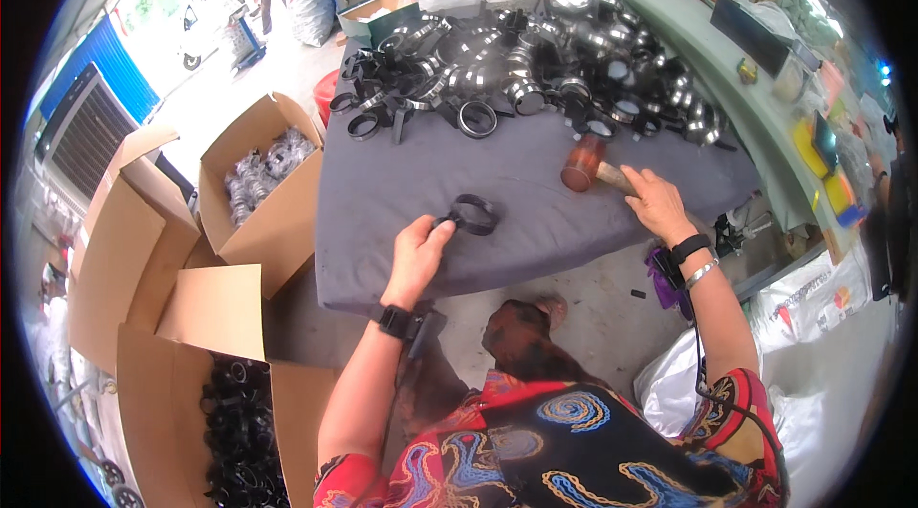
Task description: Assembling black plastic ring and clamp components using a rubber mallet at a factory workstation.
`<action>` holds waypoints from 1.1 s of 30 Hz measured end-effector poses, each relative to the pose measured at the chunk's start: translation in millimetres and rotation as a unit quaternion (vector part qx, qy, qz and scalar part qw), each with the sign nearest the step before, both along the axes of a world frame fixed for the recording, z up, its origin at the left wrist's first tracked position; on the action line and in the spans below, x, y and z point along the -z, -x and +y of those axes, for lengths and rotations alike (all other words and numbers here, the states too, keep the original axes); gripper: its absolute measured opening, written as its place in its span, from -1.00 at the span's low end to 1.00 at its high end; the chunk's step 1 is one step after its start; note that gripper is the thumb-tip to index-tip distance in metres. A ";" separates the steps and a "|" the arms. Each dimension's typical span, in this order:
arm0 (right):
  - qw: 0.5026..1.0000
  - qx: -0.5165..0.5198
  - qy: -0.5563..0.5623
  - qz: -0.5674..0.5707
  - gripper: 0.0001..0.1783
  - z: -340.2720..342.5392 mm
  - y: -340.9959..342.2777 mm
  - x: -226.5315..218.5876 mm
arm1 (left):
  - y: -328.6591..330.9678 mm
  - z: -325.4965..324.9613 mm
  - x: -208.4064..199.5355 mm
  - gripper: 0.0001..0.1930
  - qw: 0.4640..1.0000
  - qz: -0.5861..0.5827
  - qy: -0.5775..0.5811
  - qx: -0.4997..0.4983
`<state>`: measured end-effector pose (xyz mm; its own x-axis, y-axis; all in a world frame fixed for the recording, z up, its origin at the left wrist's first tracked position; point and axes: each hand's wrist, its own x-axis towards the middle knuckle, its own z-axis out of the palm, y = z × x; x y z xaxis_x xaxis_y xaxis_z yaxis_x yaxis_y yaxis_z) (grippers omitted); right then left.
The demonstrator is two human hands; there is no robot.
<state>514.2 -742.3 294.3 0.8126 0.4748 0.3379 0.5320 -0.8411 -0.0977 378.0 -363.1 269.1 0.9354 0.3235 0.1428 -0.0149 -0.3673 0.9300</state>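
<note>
Left grip on flat-lying ring clamp

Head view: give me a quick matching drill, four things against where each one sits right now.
Things:
1. black ring clamp
2. mallet
3. pile of clamps
4. open carton of black parts

Places:
A. far half of the grey table
B. floor, lower left
C. in the right hand
D. pinched by the left hand on the table

Pairs: 1-D, 2-C, 3-A, 4-B
</note>
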 end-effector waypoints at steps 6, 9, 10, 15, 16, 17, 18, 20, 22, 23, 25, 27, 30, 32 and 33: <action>0.991 0.071 -0.024 -0.113 -0.54 31.3 -7.0 24.9 | -67.2 -28.3 4.5 -0.67 0.993 0.028 -0.087 0.068; 0.986 0.092 -0.041 -0.132 -0.55 34.1 -2.3 27.2 | -92.8 -34.0 -8.8 -0.76 0.943 -0.088 -0.313 0.070; 0.985 0.102 -0.047 -0.135 -0.55 34.3 -2.0 25.0 | -103.3 -30.9 -18.3 -0.76 0.941 -0.089 -0.318 0.069; 0.981 0.086 -0.083 -0.152 -0.57 31.9 -4.9 25.2 | -174.8 8.6 -44.0 -0.80 0.849 -0.173 -0.496 -0.053; 0.981 0.085 -0.086 -0.151 -0.57 34.5 -5.7 25.2 | -188.8 15.7 -46.6 -0.82 0.836 -0.143 -0.526 -0.053; 0.982 0.079 -0.090 -0.146 -0.57 37.4 -5.9 25.0 | -201.1 20.6 -47.7 -0.82 0.822 -0.111 -0.556 -0.054; 0.982 0.079 -0.090 -0.144 -0.56 36.3 -5.8 23.0 | -214.1 20.0 -49.8 -0.81 0.807 -0.083 -0.582 -0.051; 0.982 0.081 -0.091 -0.146 -0.55 34.4 -5.2 21.8 | -234.1 15.1 -50.4 -0.80 0.787 -0.008 -0.617 -0.030; 0.983 0.077 -0.092 -0.142 -0.54 35.7 -5.8 23.0 | -245.2 11.8 -46.6 -0.84 0.744 0.083 -0.662 -0.021; 0.982 0.078 -0.092 -0.146 -0.54 37.4 -6.1 23.2 | -248.9 12.9 -45.6 -0.84 0.747 0.089 -0.659 -0.012; 0.981 0.080 -0.094 -0.148 -0.54 33.7 -5.5 24.4 | -251.7 9.1 -46.1 -0.85 0.752 0.094 -0.653 0.002; 0.981 0.082 -0.095 -0.149 -0.54 32.0 -6.2 24.9 | -249.4 6.8 -46.4 -0.91 0.762 0.052 -0.643 0.048; 0.980 0.086 -0.095 -0.152 -0.55 29.5 -5.1 25.6 | -242.4 7.8 -48.9 -0.80 0.784 -0.006 -0.615 0.085; 0.980 0.075 -0.101 -0.157 -0.55 32.3 -7.7 25.1 | -234.0 15.8 -48.7 -0.73 0.800 -0.132 -0.582 0.061; 0.980 0.079 -0.099 -0.153 -0.55 34.3 -8.1 24.4 | -224.8 14.3 -60.3 -0.72 0.800 -0.145 -0.581 0.036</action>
<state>522.3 -708.0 270.0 0.7166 0.2525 0.6502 0.4269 -0.8959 -0.1227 602.9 -348.8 329.4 0.8183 -0.2399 0.5223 -0.2292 -0.9695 -0.0864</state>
